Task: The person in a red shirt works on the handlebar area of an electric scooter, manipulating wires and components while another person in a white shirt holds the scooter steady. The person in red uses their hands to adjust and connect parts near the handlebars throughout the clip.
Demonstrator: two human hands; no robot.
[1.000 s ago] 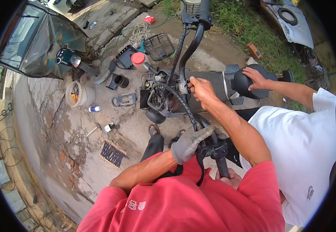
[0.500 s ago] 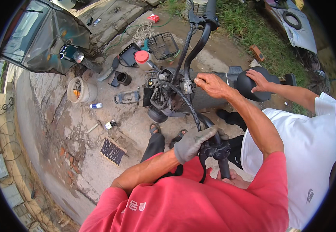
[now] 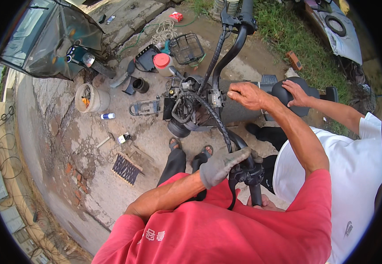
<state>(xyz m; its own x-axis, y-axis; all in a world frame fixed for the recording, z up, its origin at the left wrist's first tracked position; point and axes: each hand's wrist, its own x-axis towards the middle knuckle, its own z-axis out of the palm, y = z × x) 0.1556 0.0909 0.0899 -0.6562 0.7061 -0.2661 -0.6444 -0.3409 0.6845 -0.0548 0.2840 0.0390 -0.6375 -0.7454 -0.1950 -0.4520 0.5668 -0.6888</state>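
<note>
A black handlebar [image 3: 229,53] rises from a partly stripped electric scooter [image 3: 189,103] with its wiring exposed. My left hand [image 3: 219,169], in a grey glove, is wrapped round the near side of the bar beside the switch housing and brake lever [image 3: 232,189]. Bare and curled, my right hand [image 3: 249,95] is held just right of the metal handlebar clamp [image 3: 216,98]. Whatever its fingers hold, if anything, is hidden. Another person's hand [image 3: 295,92] rests on the black seat [image 3: 283,94]; that person's other hand [image 3: 266,203] is at the near grip [image 3: 255,194].
The person in a white shirt [image 3: 323,176] stands close on my right. On the ground lie a black wire basket [image 3: 186,47], a red-lidded container [image 3: 161,61], a white bucket [image 3: 97,102], a hammer [image 3: 104,142] and a spray can [image 3: 108,116]. A covered three-wheeler [image 3: 52,44] stands far left.
The handlebar and both my hands have shifted slightly to the right together. My left hand keeps its grip, and the other person's hand stays on the seat.
</note>
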